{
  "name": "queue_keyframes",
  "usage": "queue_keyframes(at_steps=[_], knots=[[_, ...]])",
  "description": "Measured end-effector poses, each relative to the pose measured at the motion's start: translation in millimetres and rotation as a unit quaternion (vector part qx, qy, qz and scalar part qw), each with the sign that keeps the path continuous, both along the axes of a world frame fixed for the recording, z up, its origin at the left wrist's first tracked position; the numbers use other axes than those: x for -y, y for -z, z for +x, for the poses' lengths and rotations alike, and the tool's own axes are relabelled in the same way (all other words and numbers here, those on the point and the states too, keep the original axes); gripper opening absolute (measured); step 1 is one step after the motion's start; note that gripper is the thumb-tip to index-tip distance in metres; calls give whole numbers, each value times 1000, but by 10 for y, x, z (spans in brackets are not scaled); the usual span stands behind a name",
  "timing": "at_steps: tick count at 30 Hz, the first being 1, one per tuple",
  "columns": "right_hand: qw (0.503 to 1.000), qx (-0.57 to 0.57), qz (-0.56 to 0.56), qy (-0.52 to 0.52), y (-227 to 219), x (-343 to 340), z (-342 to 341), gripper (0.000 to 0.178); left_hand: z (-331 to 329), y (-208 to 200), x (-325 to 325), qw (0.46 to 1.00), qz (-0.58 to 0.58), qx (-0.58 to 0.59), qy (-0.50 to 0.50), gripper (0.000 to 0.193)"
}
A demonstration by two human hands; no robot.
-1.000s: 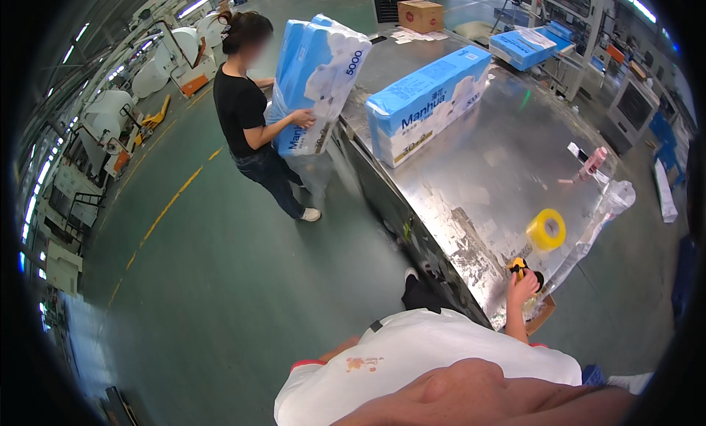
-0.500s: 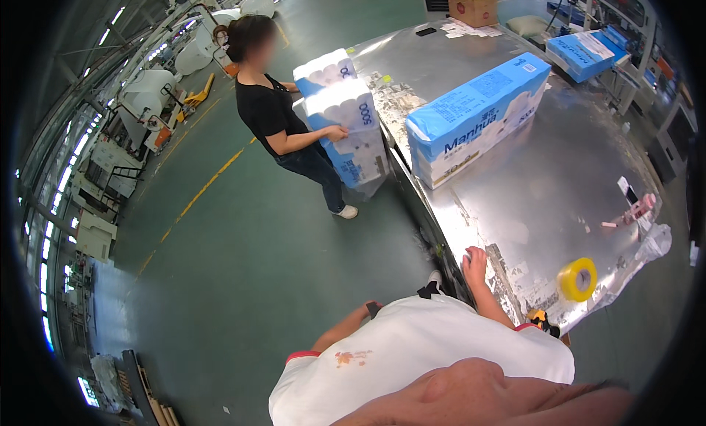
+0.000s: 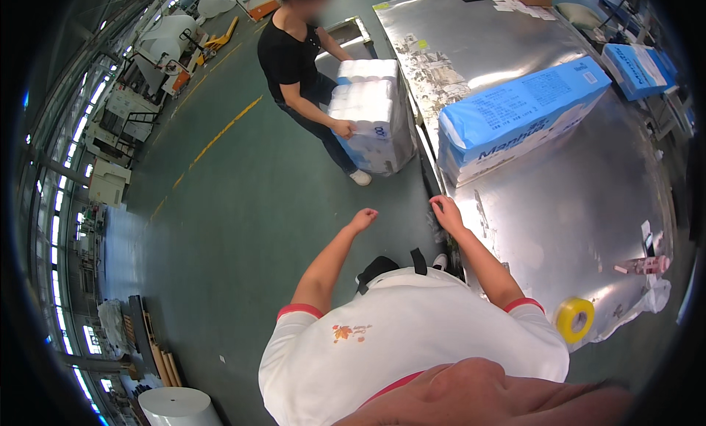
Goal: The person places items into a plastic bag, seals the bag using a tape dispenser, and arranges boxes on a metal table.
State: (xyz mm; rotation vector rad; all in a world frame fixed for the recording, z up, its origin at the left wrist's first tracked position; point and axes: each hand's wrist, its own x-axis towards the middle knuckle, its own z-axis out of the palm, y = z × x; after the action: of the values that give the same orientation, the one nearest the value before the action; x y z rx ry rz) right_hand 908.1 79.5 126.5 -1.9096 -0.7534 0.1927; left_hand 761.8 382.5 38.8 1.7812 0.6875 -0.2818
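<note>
My left hand (image 3: 364,220) is held out over the floor, its fingers curled in with nothing in them. Bent but apart, the fingers of my right hand (image 3: 446,214) hover by the near-left edge of the metal table (image 3: 559,220); whether they touch it I cannot tell. Ahead of both hands, a co-worker in a black top grips a large clear-wrapped bundle of white paper rolls (image 3: 368,113) beside the table. On the tabletop lies a long blue and white pack (image 3: 522,117), beyond my right hand.
A yellow tape roll (image 3: 574,320) and a pink bottle (image 3: 647,266) lie on the table's right side. Another blue pack (image 3: 638,69) rests on equipment at the far right. A white paper reel (image 3: 176,405) stands on the floor, lower left.
My left hand has come forward from beside my body. My right hand has moved forward along the table edge. The co-worker's bundle is now more upright and closer to the table.
</note>
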Motion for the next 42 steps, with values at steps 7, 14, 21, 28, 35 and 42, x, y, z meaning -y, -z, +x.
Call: queue_keyframes(at_steps=[7,14,21,28,35,42], knots=[[997,-14,-30,-77,23,-1003,341,14,694,-140,-918,986,153,57,38,29],[991,-6,-116,-70,397,-1983,557,16,1341,-13,-2030,947,291,21,135,39],[969,-136,-191,-81,831,-2931,438,16,1770,251,-2564,899,374,17,226,50],[938,-270,-218,-22,989,-3206,31,18,2396,5,-2960,720,603,171,300,53],[920,-327,-214,36,932,-3118,-173,17,2458,364,-3662,508,492,-459,537,28],[908,-356,-217,45,1165,-3050,-463,14,442,861,-4323,563,580,-202,553,22]])
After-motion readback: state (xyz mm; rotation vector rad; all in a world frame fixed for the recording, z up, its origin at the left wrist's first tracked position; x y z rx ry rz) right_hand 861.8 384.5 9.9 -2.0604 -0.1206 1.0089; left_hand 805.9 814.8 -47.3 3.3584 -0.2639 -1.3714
